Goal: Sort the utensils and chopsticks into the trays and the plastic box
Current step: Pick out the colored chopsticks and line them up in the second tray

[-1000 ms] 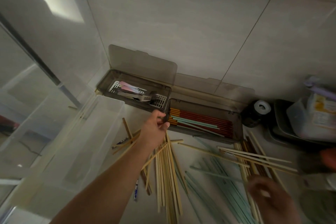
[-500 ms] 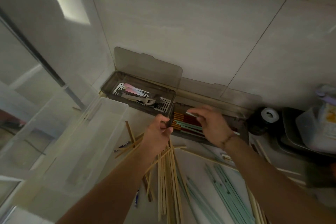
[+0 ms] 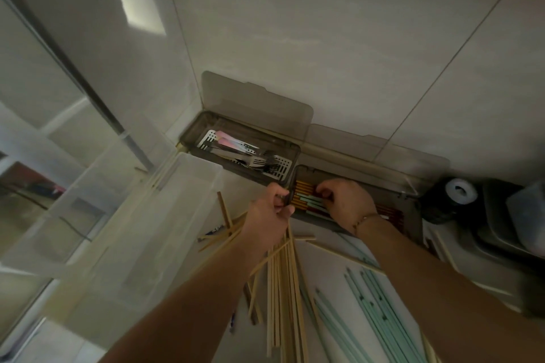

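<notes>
Your left hand (image 3: 267, 216) grips the near left corner of the right-hand tray (image 3: 413, 209), thumb and fingers curled over its rim. Your right hand (image 3: 346, 205) is down inside that same tray, fingers bent onto the chopsticks lying in it — red and yellow ones (image 3: 303, 190) with a few mint-green ones (image 3: 314, 200) on top. Whether those fingers actually pinch a stick or only press on the bundle, you cannot tell from here; the knuckles hide the tips. A thin bracelet (image 3: 365, 219) sits on that wrist.

The left-hand tray (image 3: 188, 141) stands against the wall in the back corner of the counter, lid tipped open behind it, and holds forks (image 3: 259, 163) and pink-handled utensils (image 3: 228, 140) on a perforated white insert. The two trays sit end to end, almost touching.

Along the counter's left edge stands the clear plastic box (image 3: 124, 230), with a few pale sticks leaning along its far rim. In front of the trays, loose bamboo chopsticks (image 3: 283, 289) lie fanned out under your left forearm, and a spread of mint-green chopsticks (image 3: 380, 315) lies between your arms toward the near edge. A dark roll of tape (image 3: 455, 196) stands just beyond the right tray's far end.
</notes>
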The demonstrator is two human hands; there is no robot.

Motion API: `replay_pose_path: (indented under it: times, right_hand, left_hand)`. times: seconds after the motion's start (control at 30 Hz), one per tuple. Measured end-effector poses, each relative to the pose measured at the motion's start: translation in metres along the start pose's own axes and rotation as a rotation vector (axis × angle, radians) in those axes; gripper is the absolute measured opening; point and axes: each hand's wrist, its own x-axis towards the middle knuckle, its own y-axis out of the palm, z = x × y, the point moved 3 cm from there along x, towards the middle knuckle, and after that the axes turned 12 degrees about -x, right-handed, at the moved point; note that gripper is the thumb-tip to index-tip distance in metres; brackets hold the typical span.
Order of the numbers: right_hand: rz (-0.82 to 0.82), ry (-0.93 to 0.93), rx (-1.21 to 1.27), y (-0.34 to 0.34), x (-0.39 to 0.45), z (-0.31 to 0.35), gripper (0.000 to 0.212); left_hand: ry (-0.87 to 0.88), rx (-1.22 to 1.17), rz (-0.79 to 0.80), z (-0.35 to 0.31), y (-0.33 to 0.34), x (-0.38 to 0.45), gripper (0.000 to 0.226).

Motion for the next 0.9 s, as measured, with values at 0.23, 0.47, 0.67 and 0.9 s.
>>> replay_pose_path:
  times: [0.23, 0.47, 0.67, 0.9]
  right_hand:
    - [-0.471, 0.028, 0.180, -0.021, -0.076, -0.003, 0.015]
    - [0.115, 0.168, -0.064, 0.042, -0.200, 0.009, 0.038]
    - [0.113, 0.261, 0.004, 0.043, -0.241, 0.018, 0.031]
    - [0.146, 0.361, -0.086, 0.034, -0.234, 0.026, 0.016]
  left_hand:
    - [-0.019, -0.034, 0.004, -0.004, 0.001, -0.002, 0.030]
    - [0.003, -0.022, 0.029, -0.006, 0.000, -0.001, 0.027]
    - [0.006, -0.023, 0.006, -0.005, 0.002, -0.003, 0.027]
    - [0.001, -0.020, 0.014, -0.006, 0.002, -0.004, 0.026]
